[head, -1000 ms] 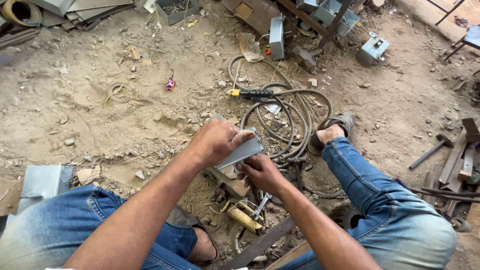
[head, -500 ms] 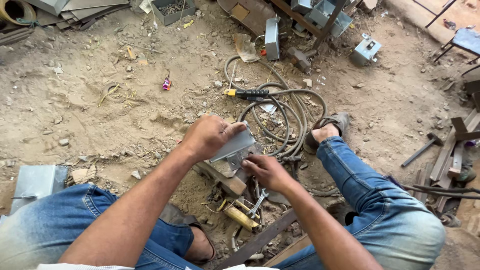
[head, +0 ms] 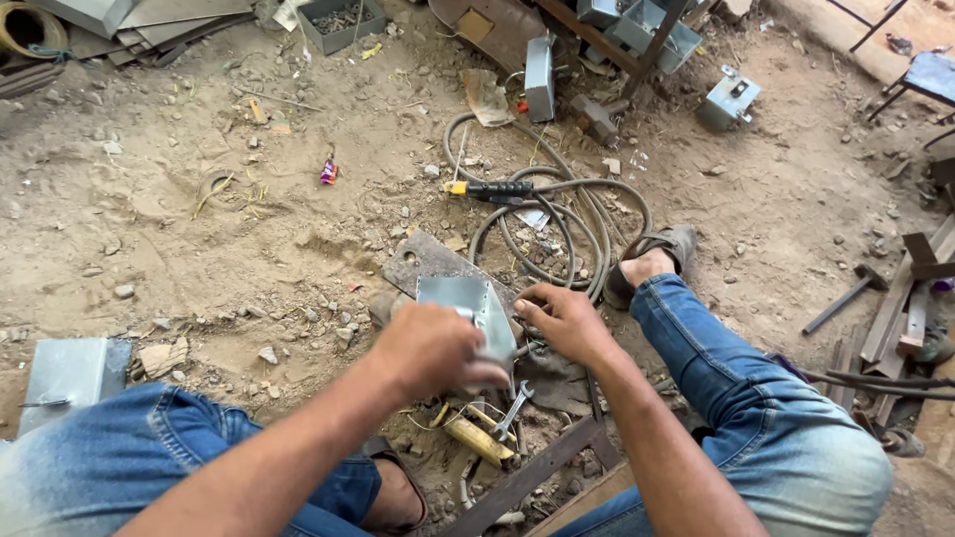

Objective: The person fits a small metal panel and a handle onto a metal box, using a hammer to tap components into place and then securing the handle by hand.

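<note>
I sit on sandy ground with my legs spread, in blue jeans. My left hand grips a small grey sheet-metal box from its near side. The fingers of my right hand pinch the box's right edge. The box rests over a rusty flat metal plate. Just below the hands lie an open-end spanner and a yellow-handled tool.
A coiled grey hose with a yellow-and-black welding handle lies beyond the hands. A hammer and steel bars lie at the right. Another grey metal box sits at my left knee. Metal boxes and scrap crowd the far edge.
The metal box has been turned and lowered onto the plate; my left hand shifted from its top to its near side, and my right hand moved up to its right edge.
</note>
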